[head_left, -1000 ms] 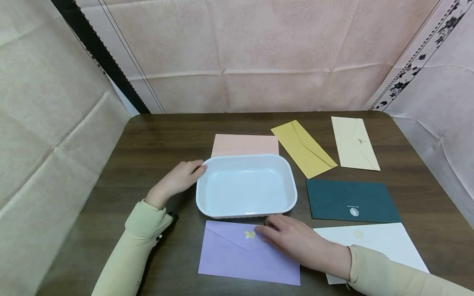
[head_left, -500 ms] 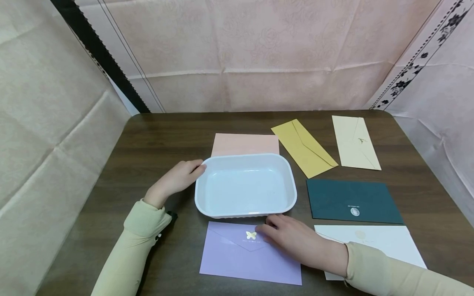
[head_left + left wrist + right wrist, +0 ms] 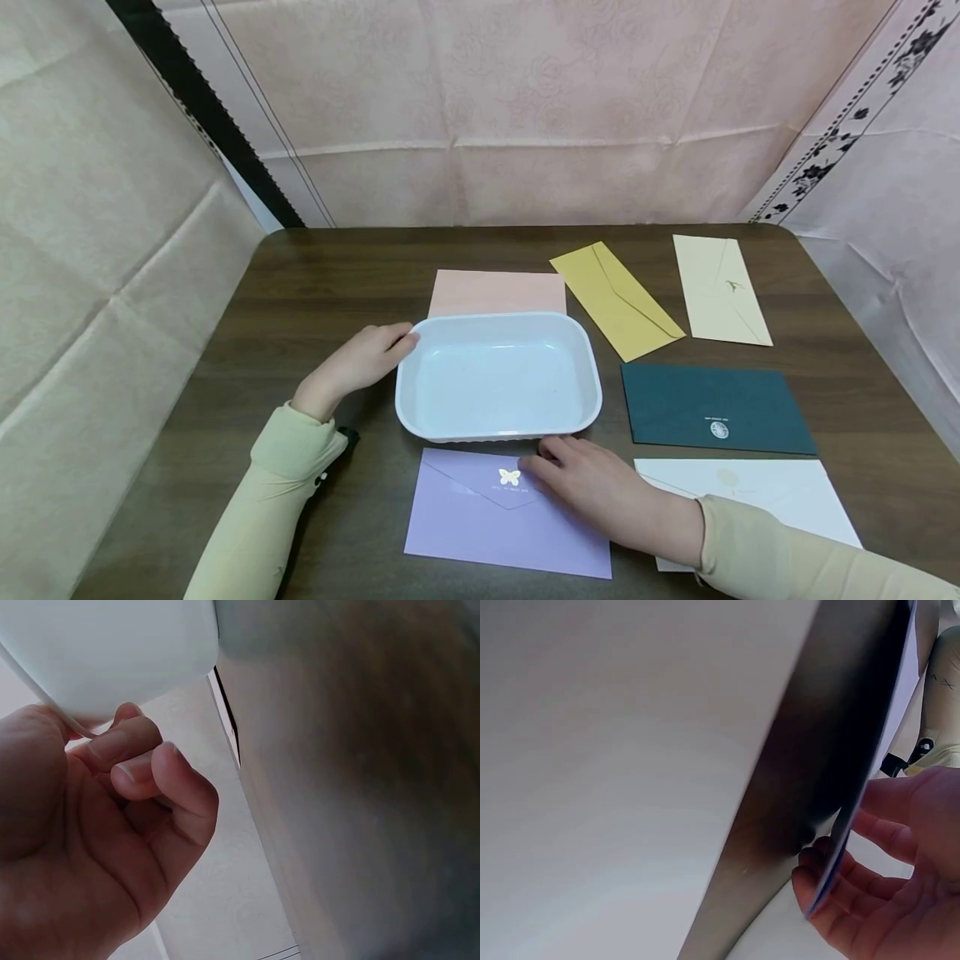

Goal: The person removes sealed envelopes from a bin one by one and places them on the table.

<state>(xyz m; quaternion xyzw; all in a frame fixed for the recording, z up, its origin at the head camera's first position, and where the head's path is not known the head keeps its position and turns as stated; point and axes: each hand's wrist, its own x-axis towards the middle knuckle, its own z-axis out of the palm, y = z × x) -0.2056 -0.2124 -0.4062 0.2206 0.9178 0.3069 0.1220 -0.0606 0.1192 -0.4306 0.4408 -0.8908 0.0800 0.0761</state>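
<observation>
My left hand (image 3: 358,367) grips the left rim of a light blue plastic tray (image 3: 498,383), which holds nothing. In the left wrist view, the fingers (image 3: 184,780) curl beneath the tray rim (image 3: 112,660). A lilac envelope (image 3: 491,529) with a gold butterfly lies in front of the tray, flap side up. My right hand (image 3: 600,492) pinches its right part. The right wrist view has the envelope (image 3: 896,712) edge-on between thumb and fingers. Some right fingertips are close to the tray's near rim; I cannot tell whether they touch it.
A pink envelope (image 3: 498,292) lies partly behind the tray. Yellow (image 3: 617,300), cream (image 3: 720,292) and dark green (image 3: 716,408) envelopes spread to the right. My right forearm partly covers a white envelope (image 3: 765,492). Pale cloth (image 3: 525,117) hangs behind the brown table (image 3: 337,275).
The lilac envelope has shifted very slightly to the right and its glare has faded, so the butterfly shows clearly. Both hands stay almost where they were.
</observation>
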